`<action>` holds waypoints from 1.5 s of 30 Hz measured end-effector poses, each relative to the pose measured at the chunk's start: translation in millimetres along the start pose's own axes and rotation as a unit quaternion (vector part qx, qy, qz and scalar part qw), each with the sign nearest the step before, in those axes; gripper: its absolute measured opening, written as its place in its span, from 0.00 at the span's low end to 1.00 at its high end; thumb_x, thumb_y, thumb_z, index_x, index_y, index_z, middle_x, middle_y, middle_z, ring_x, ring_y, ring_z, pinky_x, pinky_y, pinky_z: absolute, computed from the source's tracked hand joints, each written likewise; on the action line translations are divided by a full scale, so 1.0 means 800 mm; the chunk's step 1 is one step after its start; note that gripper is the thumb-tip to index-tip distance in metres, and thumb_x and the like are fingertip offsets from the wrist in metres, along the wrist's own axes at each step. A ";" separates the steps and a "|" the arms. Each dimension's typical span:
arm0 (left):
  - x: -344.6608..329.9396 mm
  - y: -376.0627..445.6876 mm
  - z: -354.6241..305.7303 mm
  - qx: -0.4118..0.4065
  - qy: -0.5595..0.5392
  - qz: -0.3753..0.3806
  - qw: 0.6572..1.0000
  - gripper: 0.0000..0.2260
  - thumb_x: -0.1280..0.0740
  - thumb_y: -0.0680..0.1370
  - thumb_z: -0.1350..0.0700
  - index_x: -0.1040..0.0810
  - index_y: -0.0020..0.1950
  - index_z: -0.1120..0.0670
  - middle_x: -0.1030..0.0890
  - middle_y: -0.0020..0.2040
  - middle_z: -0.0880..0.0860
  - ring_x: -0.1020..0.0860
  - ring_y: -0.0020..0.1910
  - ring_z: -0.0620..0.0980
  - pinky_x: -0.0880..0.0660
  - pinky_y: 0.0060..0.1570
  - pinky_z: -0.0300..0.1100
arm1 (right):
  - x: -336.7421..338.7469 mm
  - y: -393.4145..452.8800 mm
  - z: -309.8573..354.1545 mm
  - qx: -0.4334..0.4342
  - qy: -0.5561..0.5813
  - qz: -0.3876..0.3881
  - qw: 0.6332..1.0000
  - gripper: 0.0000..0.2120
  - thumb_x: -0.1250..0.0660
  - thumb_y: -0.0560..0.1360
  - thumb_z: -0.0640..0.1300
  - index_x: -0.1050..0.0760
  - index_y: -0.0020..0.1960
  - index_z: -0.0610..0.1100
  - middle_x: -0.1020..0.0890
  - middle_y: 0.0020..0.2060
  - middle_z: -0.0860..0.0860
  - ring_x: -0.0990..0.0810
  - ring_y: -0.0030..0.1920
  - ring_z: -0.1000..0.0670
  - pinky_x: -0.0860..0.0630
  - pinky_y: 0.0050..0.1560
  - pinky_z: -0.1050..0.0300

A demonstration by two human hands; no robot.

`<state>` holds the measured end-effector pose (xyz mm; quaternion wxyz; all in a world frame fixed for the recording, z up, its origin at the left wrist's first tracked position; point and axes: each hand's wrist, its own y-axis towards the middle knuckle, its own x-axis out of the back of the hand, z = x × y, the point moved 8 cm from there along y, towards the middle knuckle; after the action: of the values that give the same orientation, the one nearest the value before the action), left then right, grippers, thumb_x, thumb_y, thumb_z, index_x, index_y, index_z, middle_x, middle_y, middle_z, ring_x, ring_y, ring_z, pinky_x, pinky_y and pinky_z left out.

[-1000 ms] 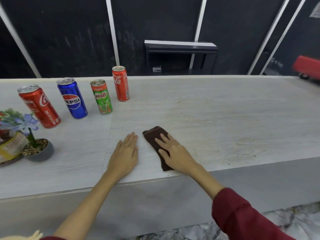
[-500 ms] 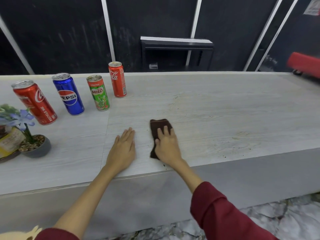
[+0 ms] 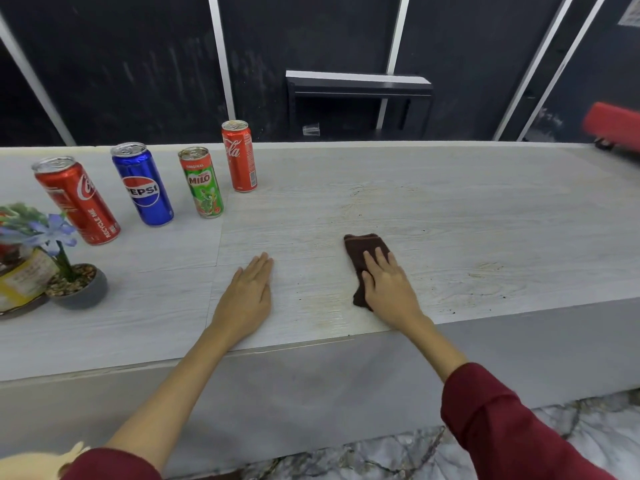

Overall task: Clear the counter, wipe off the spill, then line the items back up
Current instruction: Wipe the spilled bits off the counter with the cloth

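Note:
My right hand (image 3: 389,289) presses flat on a dark brown cloth (image 3: 362,252) on the pale wood-grain counter (image 3: 450,209); the cloth's far end sticks out past my fingers. My left hand (image 3: 247,294) lies flat and empty on the counter to the left of it. At the far left stand a large Coca-Cola can (image 3: 78,199), a blue Pepsi can (image 3: 142,183), a green Milo can (image 3: 201,181) and a slim Coca-Cola can (image 3: 239,155). Faint brownish stains and dark specks (image 3: 485,268) mark the counter right of the cloth.
A small grey pot with a blue flower (image 3: 74,282) and a yellow-labelled container (image 3: 20,282) sit at the left edge. A black shelf (image 3: 358,88) stands behind the counter. A red object (image 3: 613,124) is at the far right.
My right hand has slid the cloth to the right along the counter, away from my left hand. My left hand has stayed flat in place. The cans have not moved.

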<state>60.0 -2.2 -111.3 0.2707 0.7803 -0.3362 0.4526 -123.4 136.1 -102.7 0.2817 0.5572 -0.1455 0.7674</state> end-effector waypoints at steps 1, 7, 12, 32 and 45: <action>0.001 0.000 0.000 0.001 0.000 -0.002 1.000 0.22 0.51 0.81 0.60 0.48 0.75 0.58 0.48 0.77 0.52 0.51 0.76 0.47 0.56 0.74 0.42 | 0.001 0.011 -0.002 -0.006 0.002 0.007 1.000 0.23 0.49 0.81 0.47 0.46 0.75 0.43 0.45 0.75 0.41 0.50 0.76 0.40 0.50 0.74 0.49; 0.007 0.000 0.003 0.009 -0.004 0.011 1.000 0.22 0.51 0.81 0.58 0.47 0.75 0.56 0.48 0.77 0.51 0.50 0.76 0.45 0.55 0.74 0.41 | -0.026 0.047 0.054 0.051 0.014 0.085 0.995 0.28 0.49 0.80 0.54 0.50 0.76 0.46 0.51 0.76 0.45 0.56 0.76 0.43 0.54 0.75 0.48; 0.017 -0.003 0.013 0.014 0.010 0.007 1.000 0.22 0.49 0.81 0.52 0.46 0.76 0.52 0.47 0.77 0.48 0.50 0.76 0.44 0.55 0.74 0.44 | -0.035 0.007 0.078 0.174 -0.016 0.114 0.978 0.30 0.52 0.77 0.62 0.52 0.76 0.52 0.53 0.77 0.51 0.58 0.76 0.50 0.57 0.75 0.55; 0.023 -0.006 0.047 0.082 0.009 -0.043 0.996 0.23 0.49 0.81 0.58 0.49 0.75 0.59 0.49 0.77 0.55 0.51 0.76 0.50 0.56 0.73 0.43 | -0.018 -0.030 0.053 0.219 -0.003 0.085 0.972 0.38 0.64 0.71 0.69 0.47 0.75 0.52 0.46 0.76 0.52 0.55 0.76 0.53 0.52 0.76 0.52; 0.023 -0.003 0.045 0.087 0.026 -0.044 0.995 0.24 0.49 0.80 0.59 0.48 0.75 0.59 0.49 0.77 0.55 0.51 0.76 0.50 0.55 0.74 0.44 | -0.057 0.024 0.124 0.228 -0.005 0.127 0.965 0.29 0.51 0.78 0.61 0.49 0.75 0.50 0.53 0.77 0.51 0.60 0.76 0.52 0.58 0.76 0.53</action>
<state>87.8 -32.0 -111.0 0.2302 0.8031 -0.2537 0.4875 -48.3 54.9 -110.0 0.0468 0.5875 -0.0373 0.8070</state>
